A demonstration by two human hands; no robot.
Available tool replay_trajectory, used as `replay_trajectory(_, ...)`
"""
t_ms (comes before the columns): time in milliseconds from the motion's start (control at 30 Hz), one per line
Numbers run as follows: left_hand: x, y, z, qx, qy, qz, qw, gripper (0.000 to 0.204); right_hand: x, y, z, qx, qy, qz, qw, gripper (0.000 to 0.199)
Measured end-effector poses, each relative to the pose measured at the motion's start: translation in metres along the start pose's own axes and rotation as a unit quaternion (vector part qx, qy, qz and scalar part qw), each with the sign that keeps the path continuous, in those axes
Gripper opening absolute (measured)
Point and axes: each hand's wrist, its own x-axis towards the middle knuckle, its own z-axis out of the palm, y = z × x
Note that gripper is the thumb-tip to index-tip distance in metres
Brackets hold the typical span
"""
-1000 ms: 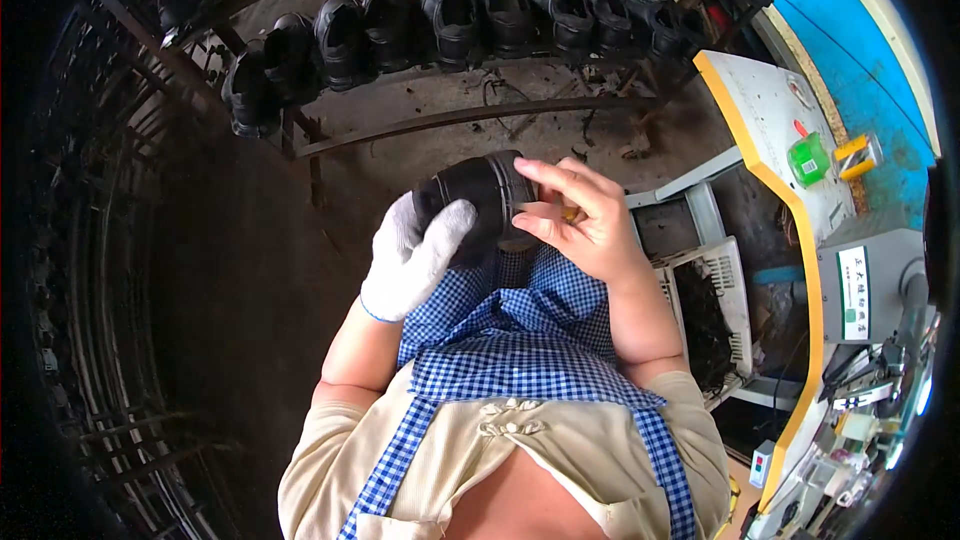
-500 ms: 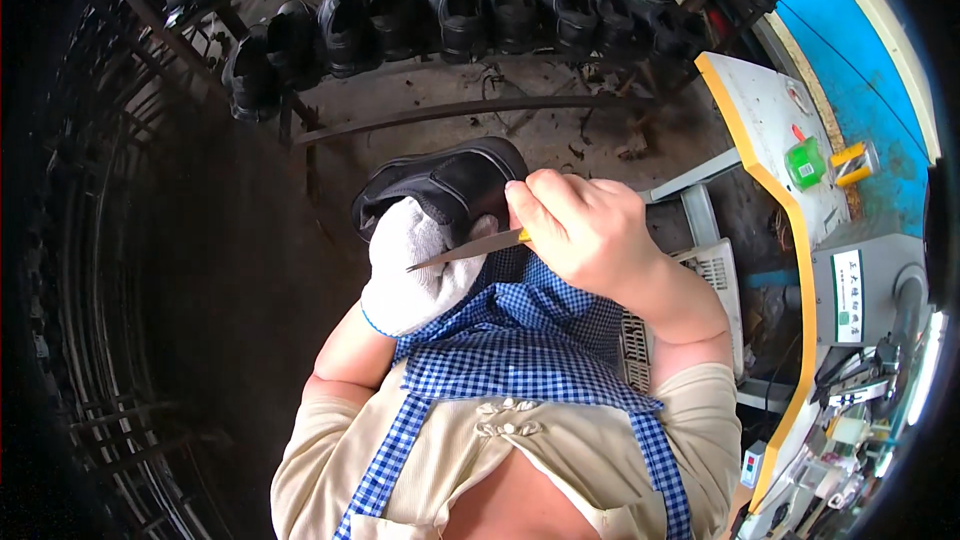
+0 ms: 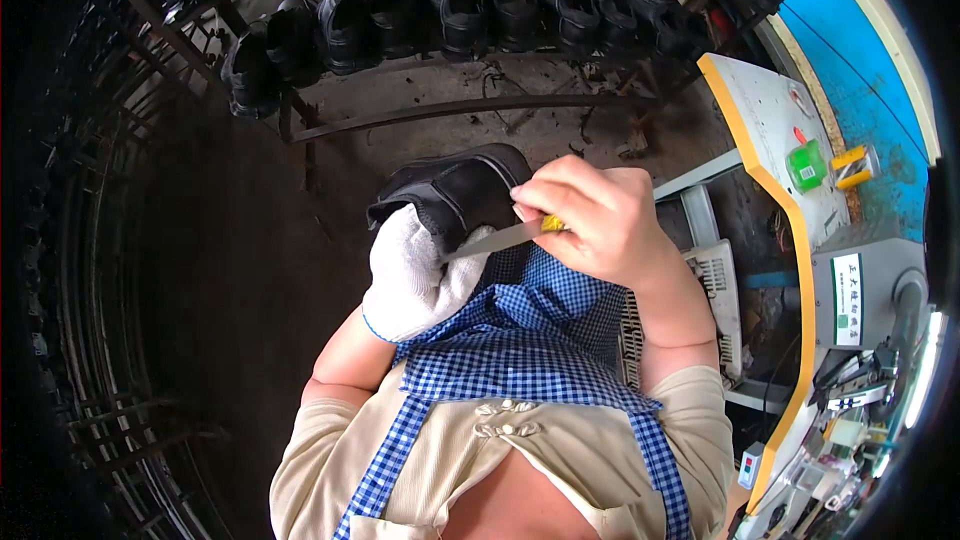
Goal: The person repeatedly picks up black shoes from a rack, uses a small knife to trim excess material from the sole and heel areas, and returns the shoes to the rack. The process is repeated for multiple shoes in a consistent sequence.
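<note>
A black shoe (image 3: 452,188) is held in front of my body, its toe toward the right. My left hand (image 3: 408,275), in a white knitted glove, is closed around the near side of the shoe by its opening. My bare right hand (image 3: 600,225) grips a knife (image 3: 505,238) with a yellow handle. The metal blade slants down to the left across the gloved thumb area, below the shoe. The right thumb and forefinger are close to the toe edge; whether they pinch anything there, I cannot tell. A blue checkered apron (image 3: 510,370) covers my lap.
Ahead, a metal rack (image 3: 480,103) carries a row of black shoes (image 3: 460,15). To the right stands a white table (image 3: 760,110) with a yellow edge, bearing a green container (image 3: 806,166) and a grey machine (image 3: 870,285). A white plastic crate (image 3: 715,290) is beneath. Dark metal racks (image 3: 125,440) line the left.
My right hand has shifted slightly right, drawing the knife along, and its tip has moved right across the glove. The shoe has tilted a little in my left hand.
</note>
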Motion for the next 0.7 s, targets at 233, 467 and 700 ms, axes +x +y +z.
replay_trajectory(233, 0.002, -0.008, 0.005, 0.092, -0.017, 0.064, 0.994, 0.035, 0.016, -0.016, -0.014, -0.111, -0.133, -0.008, 0.985, 0.02)
replay_trajectory(467, 0.008, 0.009, 0.001, 0.073, -0.056, 0.018, 0.996, 0.029, 0.017, 0.0, -0.005, -0.019, -0.148, -0.015, 0.989, 0.028)
replay_trajectory(700, 0.003, 0.004, 0.0, -0.031, -0.029, 0.01, 0.999, 0.027, 0.009, 0.016, -0.003, 0.19, -0.119, 0.041, 0.974, 0.032)
